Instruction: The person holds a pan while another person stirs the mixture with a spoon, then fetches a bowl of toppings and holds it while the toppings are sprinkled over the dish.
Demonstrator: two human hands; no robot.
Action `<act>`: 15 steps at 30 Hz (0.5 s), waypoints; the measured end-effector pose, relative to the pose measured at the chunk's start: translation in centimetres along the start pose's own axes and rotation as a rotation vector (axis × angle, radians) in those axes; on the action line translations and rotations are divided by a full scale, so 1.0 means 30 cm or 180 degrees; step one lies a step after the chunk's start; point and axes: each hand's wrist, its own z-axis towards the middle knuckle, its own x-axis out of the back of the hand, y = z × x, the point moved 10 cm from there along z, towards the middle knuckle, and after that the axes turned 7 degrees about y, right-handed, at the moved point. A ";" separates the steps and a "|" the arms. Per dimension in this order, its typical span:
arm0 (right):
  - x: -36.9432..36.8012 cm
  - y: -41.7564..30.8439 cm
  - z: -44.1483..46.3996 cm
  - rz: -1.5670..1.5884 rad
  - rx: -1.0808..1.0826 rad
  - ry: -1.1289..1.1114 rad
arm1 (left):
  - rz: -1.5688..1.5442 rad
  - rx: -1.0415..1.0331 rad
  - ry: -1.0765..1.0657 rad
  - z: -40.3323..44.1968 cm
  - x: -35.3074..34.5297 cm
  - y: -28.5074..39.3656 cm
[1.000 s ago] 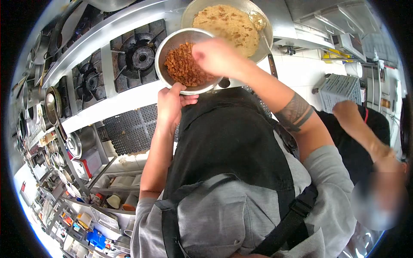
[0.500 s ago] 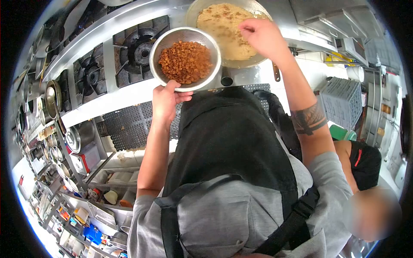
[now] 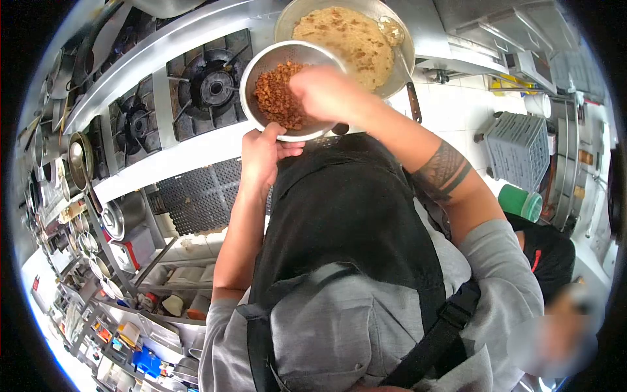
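My left hand grips the near rim of a metal bowl, thumb over the edge and fingers underneath. Small browned, crumbly bits fill its bottom, and its inner wall looks perforated. Over the bowl's right side reaches my right hand, its fingers smeared by motion and partly turned away, so their hold is unclear. Just behind stands a wide pan of pale, thick mixture with brown bits scattered on top. A utensil with a dark riveted handle leans over the pan's right rim.
Left of the bowl are gas burners set in a steel range. A black perforated mat lies on the floor. To the right stand a grey crate and a green container. Another person is at the lower right.
My right hand has moved from above the pan leftward and toward me, into the bowl's opening. The bowl has shifted slightly right in view. More brown bits show on the pale mixture.
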 end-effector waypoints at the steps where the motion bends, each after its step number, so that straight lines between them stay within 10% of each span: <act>1: 0.025 0.056 0.015 0.0403 -0.0046 0.0276 | -0.0016 0.0005 0.0012 0.005 0.003 -0.001; 15: 0.632 0.410 0.067 -0.0472 -0.0414 0.2207 | -0.0037 -0.0040 0.0244 0.031 0.071 0.025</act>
